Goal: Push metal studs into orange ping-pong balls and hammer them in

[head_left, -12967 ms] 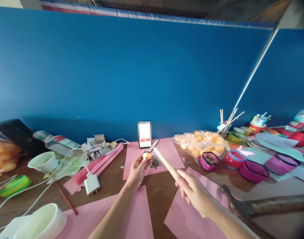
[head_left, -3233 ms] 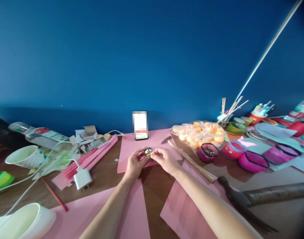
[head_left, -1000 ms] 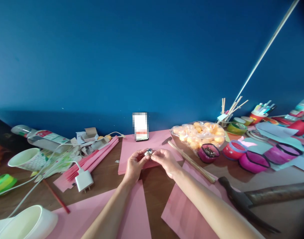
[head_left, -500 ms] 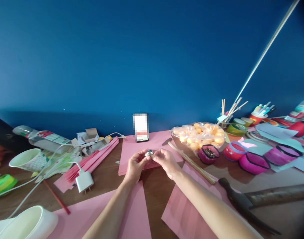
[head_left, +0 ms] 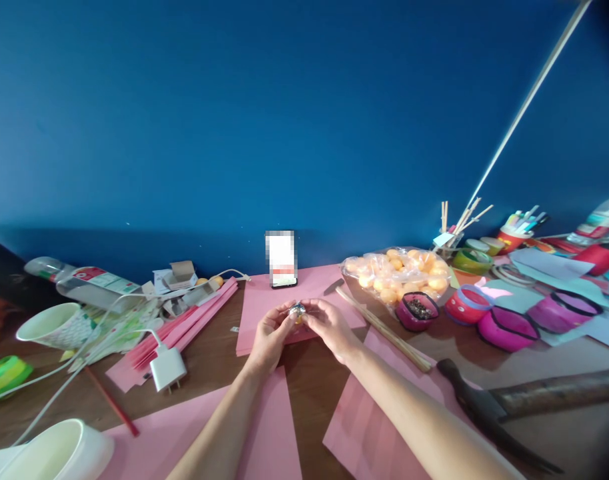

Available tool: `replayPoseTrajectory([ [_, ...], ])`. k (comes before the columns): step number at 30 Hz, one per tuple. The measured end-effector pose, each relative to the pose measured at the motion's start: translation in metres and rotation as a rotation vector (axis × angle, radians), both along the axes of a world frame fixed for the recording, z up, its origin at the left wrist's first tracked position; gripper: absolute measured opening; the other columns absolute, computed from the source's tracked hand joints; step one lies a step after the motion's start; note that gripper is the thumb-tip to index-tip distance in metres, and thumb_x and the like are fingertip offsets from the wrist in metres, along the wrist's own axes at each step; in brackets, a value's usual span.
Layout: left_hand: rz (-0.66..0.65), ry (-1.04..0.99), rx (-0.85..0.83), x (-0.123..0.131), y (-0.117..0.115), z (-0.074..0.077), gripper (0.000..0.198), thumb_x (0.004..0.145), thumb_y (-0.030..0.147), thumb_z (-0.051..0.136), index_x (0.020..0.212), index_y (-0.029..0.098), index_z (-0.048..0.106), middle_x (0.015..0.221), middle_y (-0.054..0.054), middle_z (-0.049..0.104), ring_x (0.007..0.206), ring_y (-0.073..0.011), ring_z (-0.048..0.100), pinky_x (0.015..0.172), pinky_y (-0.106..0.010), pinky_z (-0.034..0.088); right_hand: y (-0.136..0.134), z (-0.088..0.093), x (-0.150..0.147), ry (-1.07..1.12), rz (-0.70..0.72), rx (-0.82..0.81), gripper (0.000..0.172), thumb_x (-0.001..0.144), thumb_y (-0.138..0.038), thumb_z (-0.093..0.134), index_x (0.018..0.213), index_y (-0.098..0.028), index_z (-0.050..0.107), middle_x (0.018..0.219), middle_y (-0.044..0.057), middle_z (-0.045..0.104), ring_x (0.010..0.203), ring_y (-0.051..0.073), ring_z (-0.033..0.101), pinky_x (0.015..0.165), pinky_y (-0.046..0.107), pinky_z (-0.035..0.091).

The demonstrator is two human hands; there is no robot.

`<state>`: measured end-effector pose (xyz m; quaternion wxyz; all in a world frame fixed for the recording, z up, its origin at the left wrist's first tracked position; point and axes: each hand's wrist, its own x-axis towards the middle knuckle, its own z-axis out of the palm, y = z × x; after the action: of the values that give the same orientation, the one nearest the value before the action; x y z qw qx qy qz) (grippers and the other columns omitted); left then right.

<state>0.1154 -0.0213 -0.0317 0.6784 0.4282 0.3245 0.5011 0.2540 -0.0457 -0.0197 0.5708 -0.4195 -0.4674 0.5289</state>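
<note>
Between both hands, above the pink paper (head_left: 257,313), is a small shiny silver piece (head_left: 297,309) that looks like foil, with a bit of yellow-orange showing beneath it. Its exact kind is too small to make out. My left hand (head_left: 270,333) pinches it from the left with thumb and fingers closed. From the right, my right hand (head_left: 332,327) pinches the same piece, thumb against its lower edge and fingers curled behind. The fingertips nearly meet around it. A phone (head_left: 283,263) with a blurred-out screen stands just beyond, against the blue wall.
Right of my hands lie wooden sticks (head_left: 384,330), a bag of orange balls (head_left: 397,273), a purple cup of small dark bits (head_left: 417,312) and a hammer (head_left: 534,397). To the left are a white charger (head_left: 167,368), a red pencil (head_left: 112,401) and a paper cup (head_left: 54,325).
The silver piece has turned slightly in my fingers, and a yellow-orange part now shows under it. My right fingers have shifted a little over it. The view has moved slightly.
</note>
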Motion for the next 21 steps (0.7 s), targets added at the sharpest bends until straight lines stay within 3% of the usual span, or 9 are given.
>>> replayPoseTrajectory([
  [4, -0.01, -0.003, 0.037, -0.0002, -0.0005, 0.0005, 0.04, 0.068, 0.028, 0.068, 0.104, 0.014, 0.057, 0.099, -0.01, 0.066, 0.093, -0.0221, 0.062, 0.084, -0.037, 0.048, -0.0011, 0.0009, -0.0003, -0.029, 0.028, 0.053, 0.037, 0.066, -0.032, 0.07, 0.099, -0.019, 0.057, 0.097, 0.005, 0.063, 0.087, 0.019, 0.059, 0.077, 0.032, 0.049],
  [9, -0.04, -0.016, 0.048, 0.0008, -0.0014, 0.0022, 0.049, 0.07, 0.026, 0.067, 0.116, 0.018, 0.051, 0.115, -0.012, 0.059, 0.106, -0.0248, 0.055, 0.089, -0.039, 0.045, -0.0005, -0.0005, -0.0007, -0.019, 0.005, 0.085, 0.035, 0.067, -0.033, 0.069, 0.097, -0.021, 0.057, 0.096, 0.004, 0.063, 0.088, 0.019, 0.06, 0.078, 0.032, 0.05],
  [14, -0.053, -0.086, 0.02, 0.0019, -0.0006, 0.0022, 0.039, 0.075, 0.031, 0.061, 0.11, 0.015, 0.057, 0.112, -0.011, 0.062, 0.104, -0.0233, 0.056, 0.091, -0.037, 0.044, -0.0001, 0.0003, -0.0012, 0.041, -0.001, 0.033, 0.038, 0.069, -0.037, 0.067, 0.101, -0.02, 0.055, 0.098, 0.006, 0.064, 0.092, 0.021, 0.06, 0.078, 0.035, 0.05],
  [21, -0.043, -0.077, -0.01, 0.0015, -0.0009, 0.0032, 0.036, 0.071, 0.03, 0.066, 0.104, 0.016, 0.06, 0.106, -0.009, 0.064, 0.095, -0.0212, 0.061, 0.087, -0.036, 0.046, -0.0013, 0.0036, -0.002, 0.039, -0.001, 0.004, 0.033, 0.073, -0.037, 0.064, 0.099, -0.017, 0.057, 0.095, 0.007, 0.066, 0.089, 0.02, 0.062, 0.077, 0.032, 0.049],
])
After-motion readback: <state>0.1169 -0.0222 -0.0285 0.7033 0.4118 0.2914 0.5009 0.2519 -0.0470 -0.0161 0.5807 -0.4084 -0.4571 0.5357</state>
